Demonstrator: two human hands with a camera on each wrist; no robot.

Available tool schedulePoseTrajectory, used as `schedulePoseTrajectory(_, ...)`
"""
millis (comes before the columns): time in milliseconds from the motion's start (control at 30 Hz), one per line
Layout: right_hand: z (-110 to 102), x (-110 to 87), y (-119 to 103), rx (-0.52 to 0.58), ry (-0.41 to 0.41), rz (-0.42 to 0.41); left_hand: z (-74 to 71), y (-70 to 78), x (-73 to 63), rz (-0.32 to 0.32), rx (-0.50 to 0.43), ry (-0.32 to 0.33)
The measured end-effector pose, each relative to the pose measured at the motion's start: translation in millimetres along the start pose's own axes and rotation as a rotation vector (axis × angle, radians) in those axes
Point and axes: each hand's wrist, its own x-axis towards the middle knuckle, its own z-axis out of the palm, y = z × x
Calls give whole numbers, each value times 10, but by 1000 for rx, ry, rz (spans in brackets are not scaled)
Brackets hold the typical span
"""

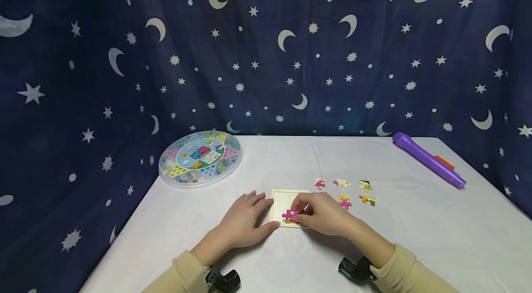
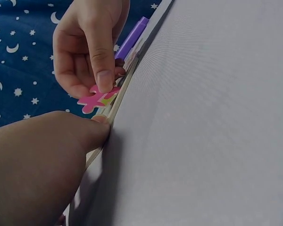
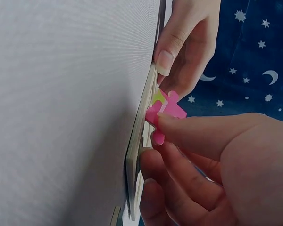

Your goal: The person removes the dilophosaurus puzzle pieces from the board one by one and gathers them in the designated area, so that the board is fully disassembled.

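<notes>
A pink jigsaw piece with a bit of green (image 1: 289, 216) is pinched between the thumb and fingers of my right hand (image 1: 324, 213), over the lower part of a pale puzzle tray (image 1: 283, 199). In the right wrist view the puzzle piece (image 3: 172, 109) is tilted above the tray's edge. My left hand (image 1: 245, 221) lies on the table at the tray's left side, fingers extended, its thumb touching the lower left corner. The right hand hides the tray's right part. Just beyond that hand lie several loose jigsaw pieces, one pink and yellow (image 1: 344, 202) close to its knuckles.
Other loose pieces (image 1: 342, 183) lie on the white table (image 1: 274, 159) behind and right of the tray. A round Chinese checkers box (image 1: 200, 159) is at the back left. At the back right lie a purple tube (image 1: 428, 159) and an orange object (image 1: 444, 162).
</notes>
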Motion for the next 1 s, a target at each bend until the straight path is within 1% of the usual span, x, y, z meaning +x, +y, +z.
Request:
schedulePoseTrajectory(133,10,-9,-6,24,0,12,1,7,-13,-6,-4,-7)
schedulePoseTrajectory(267,-37,-12,17,86,-25,69,7,9,-15,-16,-4,-23)
schedulePoseTrajectory(400,-162,-16,83,154,-47,123,5,11,-7,-29,4,-31)
schedulePoseTrajectory(600,-364,-61,203,217,-38,159,-3,13,-1,-39,2,-42)
schedulePoseTrajectory(767,-488,-209,298,257,-2,187,-8,17,0,-34,-4,-43)
schedulePoseTrajectory(833,-539,-301,354,276,15,179,-5,15,2,-34,1,-39)
schedulePoseTrajectory(900,-589,-401,418,286,29,188,-2,11,1,-36,7,-37)
schedulePoseTrajectory(1000,-662,-549,523,294,27,210,-2,7,1,-42,9,-38)
